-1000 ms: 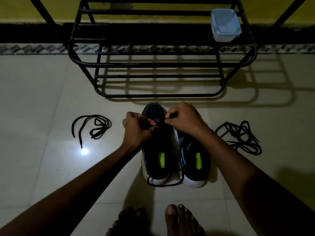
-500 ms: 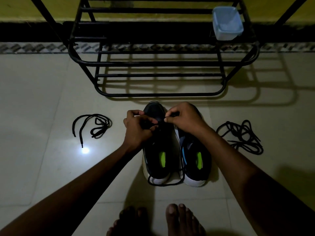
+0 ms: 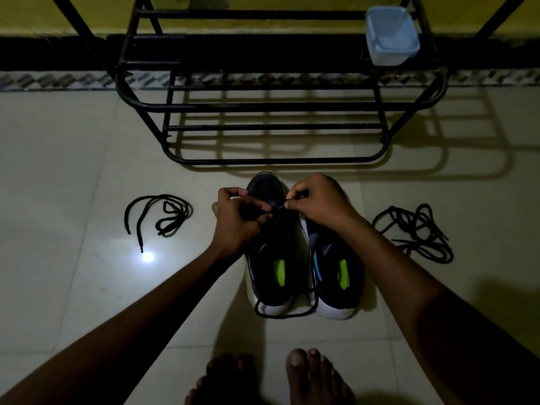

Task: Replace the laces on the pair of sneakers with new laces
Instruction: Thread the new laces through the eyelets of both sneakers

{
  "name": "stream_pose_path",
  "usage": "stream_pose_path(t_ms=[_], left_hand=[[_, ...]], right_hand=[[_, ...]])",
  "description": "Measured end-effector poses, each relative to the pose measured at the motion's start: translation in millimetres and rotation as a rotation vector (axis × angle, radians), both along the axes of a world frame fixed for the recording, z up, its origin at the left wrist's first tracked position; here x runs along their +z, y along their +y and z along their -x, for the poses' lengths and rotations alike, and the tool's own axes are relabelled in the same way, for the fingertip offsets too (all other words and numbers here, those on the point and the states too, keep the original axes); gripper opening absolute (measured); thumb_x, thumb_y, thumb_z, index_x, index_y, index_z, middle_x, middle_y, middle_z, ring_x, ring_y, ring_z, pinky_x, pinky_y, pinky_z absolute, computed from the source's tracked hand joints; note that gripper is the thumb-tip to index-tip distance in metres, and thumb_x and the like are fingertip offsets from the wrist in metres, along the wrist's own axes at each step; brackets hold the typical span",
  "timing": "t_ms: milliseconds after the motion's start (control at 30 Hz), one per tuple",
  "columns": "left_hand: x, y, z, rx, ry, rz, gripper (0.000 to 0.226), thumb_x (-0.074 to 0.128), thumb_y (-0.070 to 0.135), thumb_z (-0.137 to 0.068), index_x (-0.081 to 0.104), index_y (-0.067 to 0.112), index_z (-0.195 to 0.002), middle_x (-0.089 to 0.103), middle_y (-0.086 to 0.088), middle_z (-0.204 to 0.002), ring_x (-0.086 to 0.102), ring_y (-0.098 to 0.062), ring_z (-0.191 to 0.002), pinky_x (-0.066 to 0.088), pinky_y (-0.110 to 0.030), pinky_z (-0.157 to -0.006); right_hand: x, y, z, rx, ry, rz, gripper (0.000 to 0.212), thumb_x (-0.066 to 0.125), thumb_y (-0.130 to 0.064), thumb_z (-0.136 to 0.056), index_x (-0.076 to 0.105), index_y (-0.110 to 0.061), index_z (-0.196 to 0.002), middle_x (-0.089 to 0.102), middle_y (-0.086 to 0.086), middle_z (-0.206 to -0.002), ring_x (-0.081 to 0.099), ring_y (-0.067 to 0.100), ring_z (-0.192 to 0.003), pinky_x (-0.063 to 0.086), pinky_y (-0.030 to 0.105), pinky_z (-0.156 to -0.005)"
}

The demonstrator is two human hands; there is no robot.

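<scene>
Pair of dark sneakers on the tiled floor, toes toward a black metal shoe rack just beyond. Left hand and right hand each pinch a black lace over the left shoe's forefoot, hiding the eyelets; slack loops behind the heels. A loose lace lies left of the sneakers, tangled laces right. The rack, top cut off, bears a plastic container.
</scene>
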State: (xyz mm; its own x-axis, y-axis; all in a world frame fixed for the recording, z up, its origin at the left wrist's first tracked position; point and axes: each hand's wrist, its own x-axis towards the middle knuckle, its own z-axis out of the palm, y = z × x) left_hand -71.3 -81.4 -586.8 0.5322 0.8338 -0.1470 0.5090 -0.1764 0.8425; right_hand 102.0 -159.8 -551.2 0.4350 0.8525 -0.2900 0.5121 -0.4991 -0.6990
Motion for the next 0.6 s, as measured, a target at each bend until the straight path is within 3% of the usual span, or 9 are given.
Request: stream_pose_path(t_ms=[200, 367, 533, 600], left_hand=[[2.6, -3.3, -1.6, 0.036, 0.072, 0.015, 0.02, 0.086, 0.021, -0.077, 0.073, 0.035, -0.083, 0.038, 0.011, -0.112, 0.03, -0.01, -0.117, 0.042, -0.046, -0.108], [9.2, -2.4, -4.4, 0.033, 0.154, 0.037, 0.022, 0.087, 0.027, -0.074, 0.07, 0.04, -0.08, 0.041, 0.008, -0.121, 0.034, -0.013, -0.12, 0.042, -0.05, -0.104], [9.6, -2.7, -7.3, 0.011, 0.182, -0.014, 0.019, 0.086, 0.029, -0.074, 0.073, 0.036, -0.085, 0.041, 0.006, -0.124, 0.037, -0.021, -0.122, 0.04, -0.046, -0.1], [8.5, -2.5, -9.3, 0.002, 0.2, -0.032, 0.019, 0.086, 0.032, -0.075, 0.07, 0.039, -0.084, 0.04, 0.007, -0.125, 0.036, -0.02, -0.122, 0.037, -0.042, -0.099]], right_hand=[[5.8, -0.1, 4.0, 0.035, -0.063, -0.034, 0.004, 0.076, -0.011, -0.082, 0.08, -0.011, -0.081, 0.065, -0.01, -0.07, 0.054, -0.019, -0.058, 0.034, -0.003, -0.056], [14.7, -0.9, 11.8, 0.124, -0.19, -0.047, 0.009, 0.074, -0.013, -0.084, 0.08, -0.012, -0.09, 0.071, -0.003, -0.083, 0.058, 0.004, -0.073, 0.031, -0.007, -0.059], [6.4, 0.4, 9.6, 0.141, -0.189, -0.075, 0.013, 0.076, -0.014, -0.084, 0.08, -0.013, -0.096, 0.073, 0.0, -0.091, 0.064, 0.01, -0.084, 0.035, 0.005, -0.07], [1.8, 0.2, 8.9, 0.178, -0.225, -0.094, 0.015, 0.077, -0.016, -0.084, 0.08, -0.013, -0.098, 0.073, 0.003, -0.094, 0.065, 0.015, -0.087, 0.043, 0.017, -0.078]])
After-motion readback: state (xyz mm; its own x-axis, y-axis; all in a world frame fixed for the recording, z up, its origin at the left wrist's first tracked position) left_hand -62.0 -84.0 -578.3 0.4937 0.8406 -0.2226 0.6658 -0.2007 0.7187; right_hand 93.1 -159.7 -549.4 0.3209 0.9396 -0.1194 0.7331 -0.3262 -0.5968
